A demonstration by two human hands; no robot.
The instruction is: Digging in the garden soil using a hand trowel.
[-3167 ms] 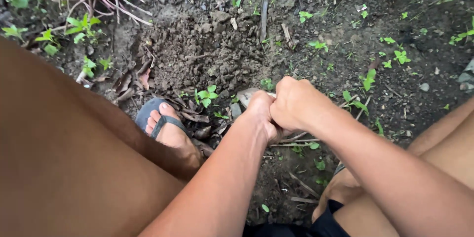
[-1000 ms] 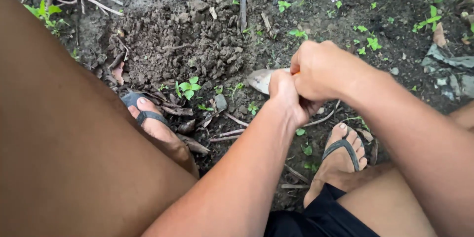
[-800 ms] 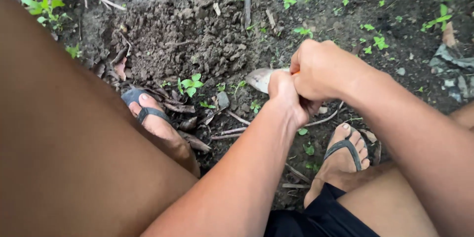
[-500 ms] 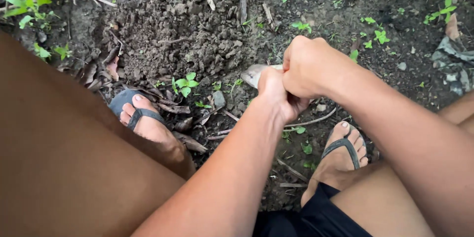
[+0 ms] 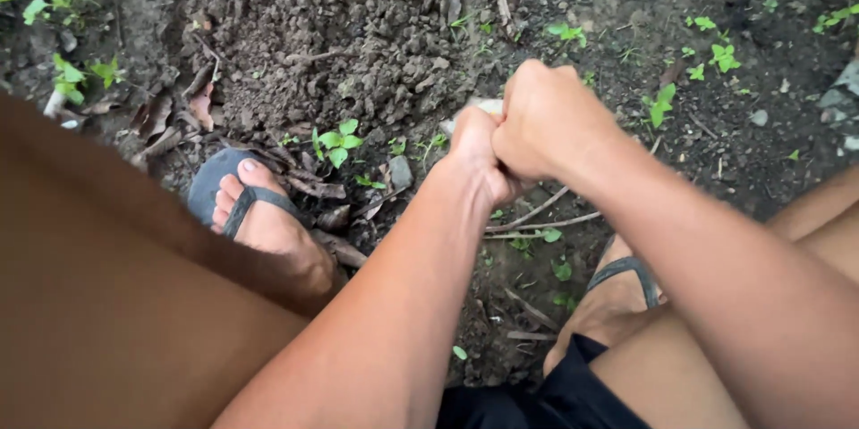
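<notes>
Loose brown soil [image 5: 349,44] lay at 11 o'clock from both fists. The left hand [image 5: 474,156] and right hand [image 5: 546,120] clenched 1 pale blade tool [image 5: 479,107], mostly hidden. A slip could hit the sandalled foot [image 5: 264,219] nearby.

soil mound [image 5: 340,35]: dark brown, 11 o'clock | seedling [image 5: 337,141]: bright green | flip-flop [image 5: 215,192]: grey-blue (strap darker) | shorts [image 5: 537,402]: black, 6 o'clock
</notes>
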